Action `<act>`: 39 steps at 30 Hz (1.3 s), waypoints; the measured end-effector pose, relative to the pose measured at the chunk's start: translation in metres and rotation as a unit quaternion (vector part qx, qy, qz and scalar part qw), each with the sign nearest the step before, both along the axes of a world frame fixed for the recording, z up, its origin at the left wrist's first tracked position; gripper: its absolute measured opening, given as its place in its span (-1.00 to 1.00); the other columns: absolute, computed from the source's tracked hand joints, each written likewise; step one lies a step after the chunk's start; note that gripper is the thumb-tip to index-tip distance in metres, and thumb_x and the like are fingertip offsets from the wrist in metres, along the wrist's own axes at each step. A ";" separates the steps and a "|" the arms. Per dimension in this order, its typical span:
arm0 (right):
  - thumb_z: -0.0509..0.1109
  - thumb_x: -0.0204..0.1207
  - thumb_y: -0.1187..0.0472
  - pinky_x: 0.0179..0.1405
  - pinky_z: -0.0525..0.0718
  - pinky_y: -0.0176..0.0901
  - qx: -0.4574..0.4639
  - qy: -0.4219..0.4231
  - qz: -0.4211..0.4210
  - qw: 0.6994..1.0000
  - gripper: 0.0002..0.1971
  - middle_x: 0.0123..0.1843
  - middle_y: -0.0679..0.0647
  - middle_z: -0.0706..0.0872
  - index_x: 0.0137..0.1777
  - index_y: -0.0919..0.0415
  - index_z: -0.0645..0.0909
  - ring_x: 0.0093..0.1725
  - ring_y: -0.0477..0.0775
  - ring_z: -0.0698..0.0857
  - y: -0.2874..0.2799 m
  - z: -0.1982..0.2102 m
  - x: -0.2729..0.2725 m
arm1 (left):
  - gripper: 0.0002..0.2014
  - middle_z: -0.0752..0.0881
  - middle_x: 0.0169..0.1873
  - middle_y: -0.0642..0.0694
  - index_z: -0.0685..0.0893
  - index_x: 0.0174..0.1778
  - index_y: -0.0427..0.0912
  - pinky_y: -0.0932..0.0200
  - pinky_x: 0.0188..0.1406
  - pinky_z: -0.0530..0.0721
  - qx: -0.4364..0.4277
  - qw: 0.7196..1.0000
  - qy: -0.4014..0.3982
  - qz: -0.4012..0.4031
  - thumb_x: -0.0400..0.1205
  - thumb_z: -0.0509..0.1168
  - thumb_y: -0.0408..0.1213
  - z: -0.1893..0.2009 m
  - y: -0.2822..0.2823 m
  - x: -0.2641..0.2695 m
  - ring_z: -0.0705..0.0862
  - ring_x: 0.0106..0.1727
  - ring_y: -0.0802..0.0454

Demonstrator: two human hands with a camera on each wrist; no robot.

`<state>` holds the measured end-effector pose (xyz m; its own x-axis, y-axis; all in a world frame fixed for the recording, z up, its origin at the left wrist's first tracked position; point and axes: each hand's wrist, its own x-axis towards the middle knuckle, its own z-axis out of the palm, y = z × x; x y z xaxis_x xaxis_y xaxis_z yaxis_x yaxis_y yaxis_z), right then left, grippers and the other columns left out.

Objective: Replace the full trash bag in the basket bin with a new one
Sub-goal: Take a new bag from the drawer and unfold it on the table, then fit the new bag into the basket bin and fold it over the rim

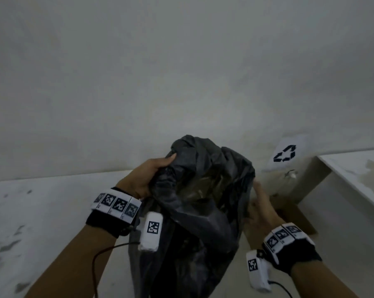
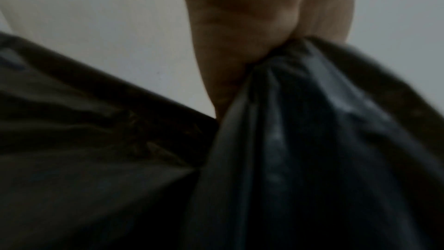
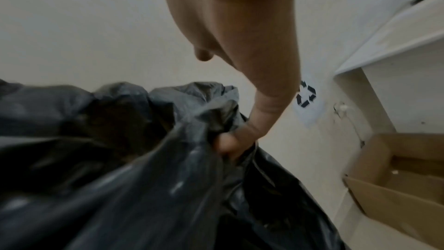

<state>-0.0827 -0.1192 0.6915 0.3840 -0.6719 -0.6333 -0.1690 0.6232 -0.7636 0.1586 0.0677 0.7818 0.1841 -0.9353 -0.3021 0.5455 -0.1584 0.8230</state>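
Black, thin plastic film makes up the trash bag [image 1: 194, 211], which is held up in front of the person between both hands, its mouth gaping so that brownish contents can be made out inside. The left hand [image 1: 143, 179] is clamped on a gathered bunch of the rim, the fingers curled round the folds; in the left wrist view the film is seen puckered where it is pinched. The right hand [image 1: 260, 209] is closed on the opposite edge of the rim, with a fold caught between thumb and fingers [image 3: 225, 144]. The film is judged to be soft, slack and rather slippery, easily torn if pulled by a single layer, and the load seems moderate, since the body sags below the hands. Hold is best taken on bunched rim, several layers together, never on the stretched side. Farther off, an open cardboard box [image 1: 293, 214] lies on the floor, and a recycling sign [image 1: 286, 154] is fixed to the wall. No basket bin can be made out.
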 end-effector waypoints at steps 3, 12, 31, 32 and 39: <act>0.37 0.36 -0.44 0.29 0.58 0.40 0.070 -0.059 0.147 0.985 -0.26 0.33 0.18 0.70 0.40 0.06 0.60 0.33 0.33 0.65 -0.013 -0.008 0.023 | -0.50 0.82 -0.10 -0.22 0.80 -0.02 -0.30 0.10 -0.22 0.77 0.020 1.000 -0.017 0.005 0.24 0.63 -0.04 -0.009 -0.012 -0.004 0.81 -0.14 -0.12; 0.21 0.49 -0.34 0.26 0.64 0.21 -0.014 0.017 0.265 0.964 -0.27 0.27 0.23 0.70 0.32 0.32 0.60 0.13 0.25 0.71 -0.103 0.003 0.102 | -0.64 0.69 0.22 -0.20 0.62 0.18 -0.25 0.04 0.06 0.69 0.153 0.958 -0.060 0.234 0.73 0.10 -0.04 -0.031 -0.051 0.005 0.71 0.05 -0.10; 0.17 0.36 -0.50 0.29 0.63 0.26 -0.109 0.086 0.297 0.945 -0.09 0.23 0.39 0.68 0.20 0.43 0.62 0.15 0.37 0.67 -0.203 -0.059 0.053 | -0.52 0.51 0.38 -0.22 0.37 0.50 -0.41 0.58 -0.15 0.51 0.147 0.764 0.106 0.619 0.64 0.27 -0.51 -0.137 -0.055 -0.133 0.51 0.26 0.08; 0.16 0.42 -0.46 0.30 0.62 0.30 -0.104 0.085 0.311 0.941 -0.17 0.20 0.38 0.70 0.13 0.39 0.64 0.15 0.38 0.68 -0.193 -0.069 0.055 | -0.54 0.47 0.44 -0.23 0.34 0.53 -0.38 0.47 0.01 0.50 0.155 0.759 0.108 0.623 0.71 0.20 -0.38 -0.151 -0.054 -0.140 0.49 0.35 0.01; 0.06 0.59 -0.34 0.35 0.59 0.12 -0.087 0.070 0.370 0.922 -0.30 0.22 0.22 0.65 0.30 0.31 0.56 0.20 0.27 0.64 -0.125 -0.149 0.079 | -0.36 0.69 0.27 -0.27 0.64 0.37 -0.12 -0.24 -0.07 0.76 0.020 0.771 0.246 0.588 0.64 0.02 0.29 -0.248 -0.032 -0.143 0.73 0.14 -0.32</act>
